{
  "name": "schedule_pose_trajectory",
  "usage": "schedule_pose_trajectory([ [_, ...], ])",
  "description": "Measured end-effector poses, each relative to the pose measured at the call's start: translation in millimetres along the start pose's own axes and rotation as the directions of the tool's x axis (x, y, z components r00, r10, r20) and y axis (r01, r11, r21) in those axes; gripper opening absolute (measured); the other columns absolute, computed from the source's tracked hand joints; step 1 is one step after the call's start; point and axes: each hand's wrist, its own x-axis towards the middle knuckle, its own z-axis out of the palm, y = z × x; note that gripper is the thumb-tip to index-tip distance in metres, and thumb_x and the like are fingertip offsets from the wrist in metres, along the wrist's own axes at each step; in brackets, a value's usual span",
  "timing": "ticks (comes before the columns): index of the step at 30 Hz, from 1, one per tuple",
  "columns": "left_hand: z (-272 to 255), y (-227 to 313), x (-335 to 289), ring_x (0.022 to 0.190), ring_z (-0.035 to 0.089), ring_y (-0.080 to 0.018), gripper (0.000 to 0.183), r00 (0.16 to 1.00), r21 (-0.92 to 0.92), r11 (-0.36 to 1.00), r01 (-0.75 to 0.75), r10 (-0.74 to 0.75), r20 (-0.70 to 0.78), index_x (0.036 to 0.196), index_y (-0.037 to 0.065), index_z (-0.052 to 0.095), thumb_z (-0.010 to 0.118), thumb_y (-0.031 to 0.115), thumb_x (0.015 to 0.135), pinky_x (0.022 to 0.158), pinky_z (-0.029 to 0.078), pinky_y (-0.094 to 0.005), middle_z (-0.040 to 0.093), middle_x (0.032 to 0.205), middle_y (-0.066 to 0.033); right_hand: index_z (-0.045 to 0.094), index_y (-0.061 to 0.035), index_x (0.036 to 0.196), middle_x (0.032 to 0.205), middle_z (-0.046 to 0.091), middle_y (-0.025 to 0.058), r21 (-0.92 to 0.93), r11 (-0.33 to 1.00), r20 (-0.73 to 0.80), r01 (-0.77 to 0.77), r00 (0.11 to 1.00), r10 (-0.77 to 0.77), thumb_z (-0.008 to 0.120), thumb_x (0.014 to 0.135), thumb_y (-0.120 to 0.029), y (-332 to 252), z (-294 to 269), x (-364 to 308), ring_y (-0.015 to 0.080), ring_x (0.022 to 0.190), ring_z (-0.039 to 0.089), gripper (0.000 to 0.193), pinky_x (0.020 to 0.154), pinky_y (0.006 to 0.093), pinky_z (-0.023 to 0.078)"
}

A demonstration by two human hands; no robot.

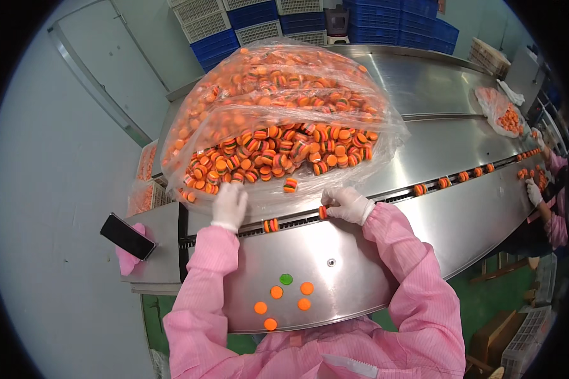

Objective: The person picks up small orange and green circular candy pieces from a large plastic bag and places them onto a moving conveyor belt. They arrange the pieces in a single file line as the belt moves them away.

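Note:
My right hand point(348, 205), in a white glove, pinches a layered, burger-shaped gummy candy point(323, 212) at the narrow conveyor slot point(297, 221). Another striped candy point(271, 225) sits in the slot to the left, between my two hands. My left hand point(231, 205), also gloved, reaches to the near edge of the big candy pile point(284, 148). Its fingers are drawn together, and what they hold, if anything, is hidden. The pile lies in a large clear plastic bag point(278, 82) spread on the steel table. One candy point(290, 185) lies apart, just in front of the pile.
Several loose orange discs point(276, 292) and one green disc point(286, 278) lie on the steel tabletop point(354, 278) before me. A phone point(128, 237) rests at the left. Spaced candies point(444, 182) line the slot toward a co-worker's gloved hand point(533, 192). Crates point(373, 25) stand behind.

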Motion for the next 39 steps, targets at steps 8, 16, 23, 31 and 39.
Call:
schedule_pose_trajectory([
  [8, 38, -25, 31, 0.083, 0.051, -0.0329, 0.020, 0.975, 0.207, 0.958, 0.196, -0.213, 0.062, 0.089, 0.009, 0.052, 0.062, 0.013, 0.073, 0.075, 0.041, -0.0419, 0.051, 0.087, -0.0127, 0.057, -0.0048, 0.095, 0.097, 0.056, 0.0191, -0.345, 0.938, -0.151, -0.015, 0.988, -0.040, 0.059, 0.069, -0.007, -35, 4, 20, 0.0331, 0.092, 0.056, 0.026, 0.078, 0.0388, 0.046],
  [16, -14, 17, -22, 0.087, 0.045, -0.0339, 0.023, 0.932, -0.016, 0.966, -0.257, 0.252, 0.260, 0.086, 0.007, 0.050, 0.057, 0.002, 0.065, 0.079, 0.038, -0.0414, 0.048, 0.087, -0.0129, 0.052, -0.0047, 0.087, 0.091, 0.054, 0.0137, -0.492, 0.805, -0.043, 0.332, 0.914, -0.403, 0.054, 0.072, -0.005, -17, 37, 90, 0.0324, 0.090, 0.054, 0.016, 0.076, 0.0395, 0.047],
  [23, -29, 16, -36, 0.087, 0.048, -0.0340, 0.016, 0.873, -0.143, 0.959, -0.246, 0.283, 0.396, 0.085, 0.008, 0.053, 0.061, 0.007, 0.071, 0.076, 0.042, -0.0401, 0.049, 0.086, -0.0113, 0.051, -0.0034, 0.084, 0.084, 0.052, 0.0155, -0.453, 0.851, -0.168, 0.264, 0.913, -0.372, 0.056, 0.072, -0.010, -32, 31, 51, 0.0333, 0.080, 0.053, 0.014, 0.070, 0.0406, 0.045],
  [31, 34, 7, 26, 0.081, 0.054, -0.0324, 0.033, 0.983, 0.098, 0.985, 0.140, -0.150, 0.102, 0.109, 0.011, 0.051, 0.060, 0.020, 0.078, 0.072, 0.045, -0.0402, 0.051, 0.088, -0.0125, 0.055, -0.0082, 0.084, 0.093, 0.052, 0.0107, -0.501, 0.790, -0.232, 0.353, 0.825, -0.515, 0.058, 0.073, -0.013, -30, 53, -9, 0.0279, 0.087, 0.053, 0.013, 0.075, 0.0365, 0.045],
  [39, 47, -7, 30, 0.087, 0.058, -0.0305, 0.033, 0.952, -0.029, 0.968, 0.249, -0.239, 0.192, 0.105, 0.013, 0.049, 0.061, 0.016, 0.074, 0.077, 0.045, -0.0375, 0.056, 0.088, -0.0124, 0.049, -0.0069, 0.100, 0.096, 0.051, 0.0129, -0.449, 0.882, -0.408, 0.140, 0.847, -0.342, 0.053, 0.078, -0.011, -49, 30, 81, 0.0287, 0.090, 0.055, 0.023, 0.073, 0.0419, 0.047],
])
